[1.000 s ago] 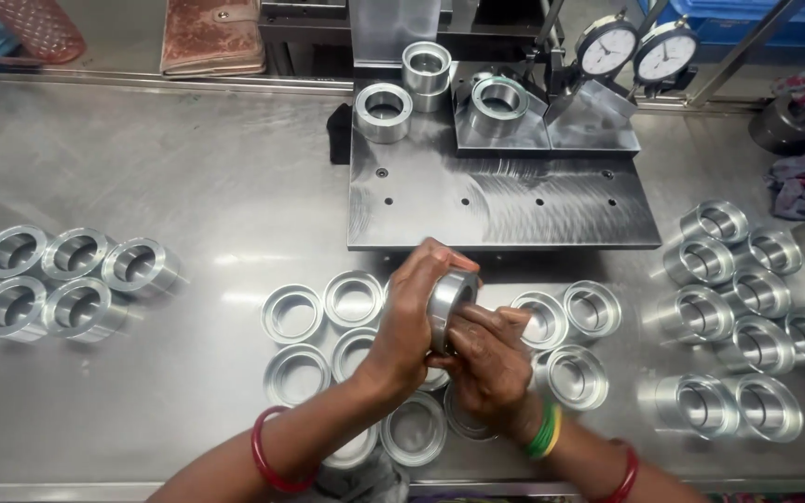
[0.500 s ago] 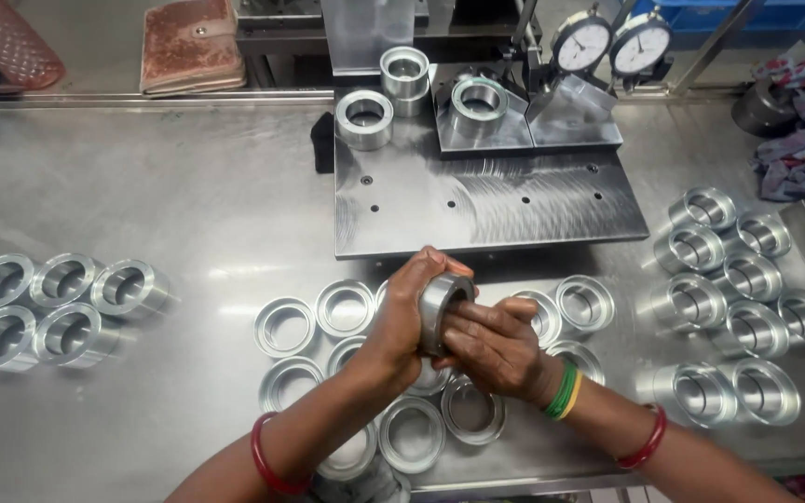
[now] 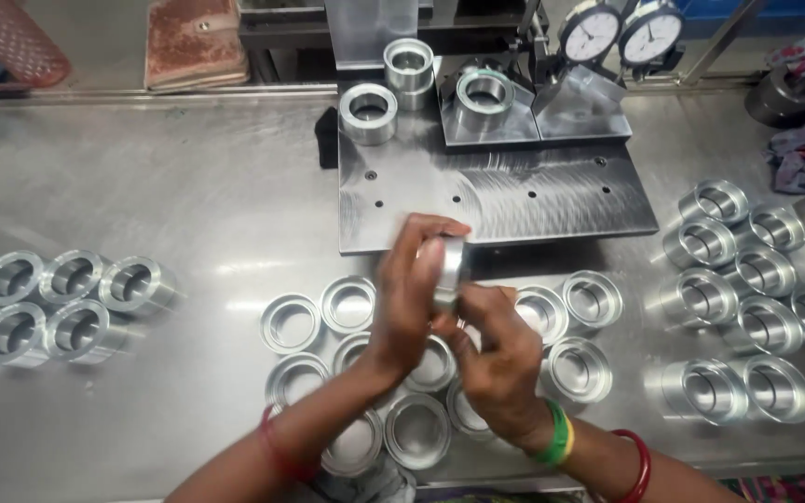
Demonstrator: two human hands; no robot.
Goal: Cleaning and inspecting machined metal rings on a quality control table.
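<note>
Both hands grasping one machined steel ring point(image 3: 449, 272) above the bench point(image 3: 188, 214)
The left hand point(image 3: 412, 289) and right hand point(image 3: 496, 359) each clench the ring by its rim; it looks stiff, heavy and slick. More rings point(image 3: 347, 303) crowd beneath, the gauge fixture plate point(image 3: 496, 196) with dial gauges point(image 3: 619, 30) stands just behind

Both hands point(image 3: 458, 317) hold one ring point(image 3: 449, 272) above rings on table point(image 3: 188, 205). Steel plate point(image 3: 514, 200) behind, w/ two dial gauges point(image 3: 619, 33) at back. More rings point(image 3: 747, 298) right, others point(image 3: 58, 298) left.
</note>
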